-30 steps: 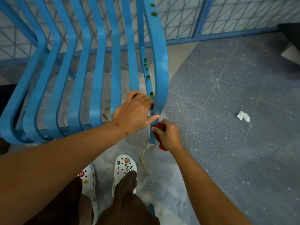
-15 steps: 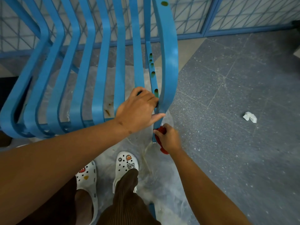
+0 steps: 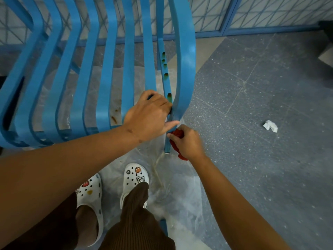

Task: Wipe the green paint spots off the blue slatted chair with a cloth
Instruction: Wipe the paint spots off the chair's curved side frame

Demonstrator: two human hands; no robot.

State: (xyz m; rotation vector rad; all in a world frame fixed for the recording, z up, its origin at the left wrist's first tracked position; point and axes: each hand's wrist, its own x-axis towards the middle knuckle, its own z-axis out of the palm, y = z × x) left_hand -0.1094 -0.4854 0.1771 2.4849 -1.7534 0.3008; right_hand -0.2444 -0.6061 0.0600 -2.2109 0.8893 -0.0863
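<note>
Only the head view here, looking down past both arms at the blue slatted chair [image 3: 108,73], which fills the upper left of the shot. Its curved slats run from the top edge down to the front lip, and the widest one on the right [image 3: 185,69] bends down toward the floor.

Left hand [image 3: 149,114] is wrapped around the front of the seat near the right corner, fingers curled over a slat and the thumb sticking out to the right. Right hand [image 3: 187,141] sits just below and right of it, bunched around a red cloth [image 3: 177,134] and holding it against the thin blue leg [image 3: 167,141] that drops from that corner. The two hands are nearly touching.

The green paint spots [image 3: 164,66] are lined up along the narrow strip just inside the wide right slat, a cluster higher up and one more [image 3: 169,95] right above the left hand's knuckles. There are also brownish smears [image 3: 114,118] on a slat left of the left hand.

Under the chair is a sheet of clear plastic [image 3: 180,204] spread on the grey speckled floor [image 3: 252,159]. A crumpled white scrap [image 3: 270,125] lies on the floor well off to the right. At the bottom are white clogs with charms [image 3: 135,179] and brown ribbed trousers [image 3: 133,222]. Behind the chair runs a blue-framed mesh panel [image 3: 261,13]
</note>
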